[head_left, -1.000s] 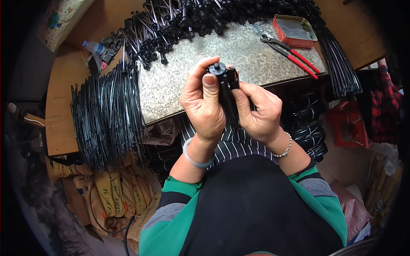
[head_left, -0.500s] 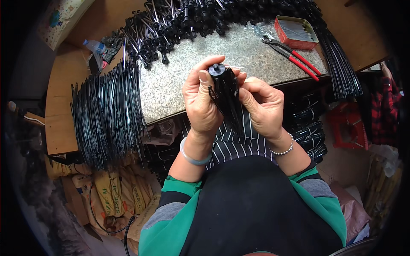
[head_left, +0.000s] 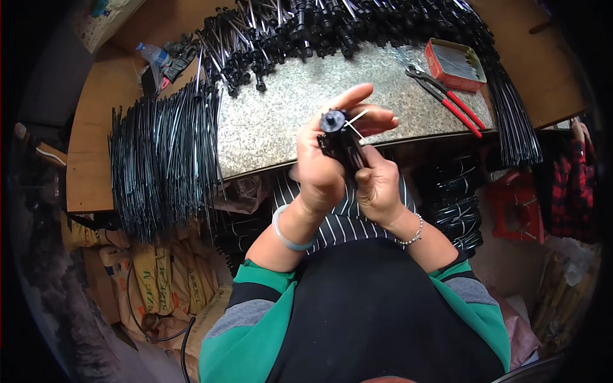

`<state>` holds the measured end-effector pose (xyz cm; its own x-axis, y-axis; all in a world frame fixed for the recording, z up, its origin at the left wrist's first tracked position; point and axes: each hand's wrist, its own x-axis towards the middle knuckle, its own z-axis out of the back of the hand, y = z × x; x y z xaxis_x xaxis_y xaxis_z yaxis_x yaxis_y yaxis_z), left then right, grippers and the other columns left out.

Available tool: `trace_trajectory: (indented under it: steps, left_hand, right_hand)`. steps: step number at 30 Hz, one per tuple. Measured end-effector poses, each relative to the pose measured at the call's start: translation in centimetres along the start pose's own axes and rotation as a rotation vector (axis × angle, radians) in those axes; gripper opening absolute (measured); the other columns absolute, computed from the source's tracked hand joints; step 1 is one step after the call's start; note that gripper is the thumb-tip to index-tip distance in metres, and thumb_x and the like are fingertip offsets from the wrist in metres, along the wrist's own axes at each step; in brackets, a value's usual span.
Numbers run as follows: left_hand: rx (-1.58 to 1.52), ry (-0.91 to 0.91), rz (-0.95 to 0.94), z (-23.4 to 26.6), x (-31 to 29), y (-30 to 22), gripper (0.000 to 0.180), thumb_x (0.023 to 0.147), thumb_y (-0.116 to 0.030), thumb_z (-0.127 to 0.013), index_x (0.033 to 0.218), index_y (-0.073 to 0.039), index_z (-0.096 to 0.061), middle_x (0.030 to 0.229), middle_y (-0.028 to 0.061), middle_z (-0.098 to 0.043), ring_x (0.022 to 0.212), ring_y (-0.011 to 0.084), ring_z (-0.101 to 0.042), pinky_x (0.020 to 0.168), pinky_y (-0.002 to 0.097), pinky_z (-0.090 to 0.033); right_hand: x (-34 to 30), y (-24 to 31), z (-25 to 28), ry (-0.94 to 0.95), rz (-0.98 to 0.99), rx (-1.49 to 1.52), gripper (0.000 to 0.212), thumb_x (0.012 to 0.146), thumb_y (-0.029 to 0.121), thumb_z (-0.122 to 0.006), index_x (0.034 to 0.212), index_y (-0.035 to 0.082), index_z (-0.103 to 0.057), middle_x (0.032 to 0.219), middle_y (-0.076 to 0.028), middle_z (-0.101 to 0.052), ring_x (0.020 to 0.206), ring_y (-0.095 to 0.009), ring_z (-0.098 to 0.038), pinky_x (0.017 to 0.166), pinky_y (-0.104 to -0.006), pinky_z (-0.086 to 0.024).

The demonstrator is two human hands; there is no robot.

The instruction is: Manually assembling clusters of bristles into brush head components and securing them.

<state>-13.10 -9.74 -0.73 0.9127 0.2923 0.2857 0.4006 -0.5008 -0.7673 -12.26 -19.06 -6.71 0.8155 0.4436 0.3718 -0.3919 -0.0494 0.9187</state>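
Over the table's near edge stands a bundle of black strands with a round, knobbed black cap on top. My right hand is closed round its lower part, thumb pressed against it. My left hand lies along the bundle's left side, its fingers stretched out past the cap and not wrapped round it. Thin white strips, likely a tie, cross just beside the cap. The bundle's lower end is hidden behind my right hand.
Many black capped rods are heaped along the table's back. A thick row of black strands hangs over the left edge. Red-handled pliers lie beside a red tin of thin strips. Another person's checked sleeve shows at right.
My left fingers have straightened away from the cap. My right hand has come down and closed round the bundle's lower part. The view has shifted slightly.
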Motion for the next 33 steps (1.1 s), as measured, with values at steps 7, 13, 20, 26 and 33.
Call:
trace_trajectory:
  steps: [7, 13, 20, 26, 33]
  left_hand:
    - [0.519, -0.024, -0.115, 1.4, -1.9, -0.3, 0.017, 0.082, 0.001, -0.057, 0.099, 0.001, -0.057, 0.079, 0.0032, -0.057, 0.063, 0.0076, -0.050, 0.059, 0.0198, -0.041]
    - [0.675, 0.120, -0.352, 1.7, -2.0, -0.3, 0.024, 0.081, 0.002, -0.057, 0.106, 0.000, -0.054, 0.079, 0.0034, -0.056, 0.063, 0.0074, -0.050, 0.057, 0.0206, -0.041]
    - [0.388, -0.014, -0.040, 3.0, -1.8, -2.1, 0.020, 0.092, -0.011, -0.046, 0.104, 0.005, -0.050, 0.053, -0.0045, -0.037, 0.043, 0.0031, -0.030, 0.040, 0.0190, -0.024]
    - [0.390, -0.109, -0.010, 2.8, -1.9, -2.0, 0.008, 0.088, -0.006, -0.055, 0.089, 0.001, -0.060, 0.060, -0.0041, -0.049, 0.051, 0.0009, -0.040, 0.046, 0.0164, -0.029]
    - [0.532, -0.175, -0.065, 3.8, -1.2, -1.8, 0.009, 0.087, -0.003, -0.053, 0.090, 0.001, -0.060, 0.066, -0.0057, -0.049, 0.058, 0.0001, -0.038, 0.050, 0.0164, -0.029]
  right_hand:
    - [0.8, -0.1, 1.5, -0.054, 0.272, -0.111, 0.068, 0.075, 0.056, -0.059, 0.111, -0.001, -0.051, 0.092, -0.014, -0.059, 0.080, -0.026, -0.060, 0.071, -0.0348, -0.047]
    - [2.6, 5.6, 4.1, -0.140, 0.644, -0.530, 0.031, 0.074, 0.029, -0.070, 0.092, 0.005, -0.064, 0.086, -0.006, -0.054, 0.081, -0.022, -0.047, 0.074, -0.0339, -0.041]
    - [3.7, -1.6, 12.7, -0.284, 0.098, -0.906, 0.024, 0.077, 0.016, -0.070, 0.085, 0.001, -0.052, 0.086, -0.011, -0.058, 0.076, -0.021, -0.057, 0.069, -0.0331, -0.045]
    - [4.6, -6.5, 18.6, -0.081, 0.205, -1.317, 0.018, 0.080, 0.020, -0.063, 0.088, 0.005, -0.057, 0.089, -0.011, -0.054, 0.085, -0.027, -0.053, 0.067, -0.0338, -0.042]
    - [3.0, 3.2, 13.6, 0.173, 0.128, -0.741, 0.026, 0.068, 0.004, -0.068, 0.094, 0.006, -0.061, 0.090, -0.009, -0.045, 0.078, -0.020, -0.051, 0.070, -0.0273, -0.041]
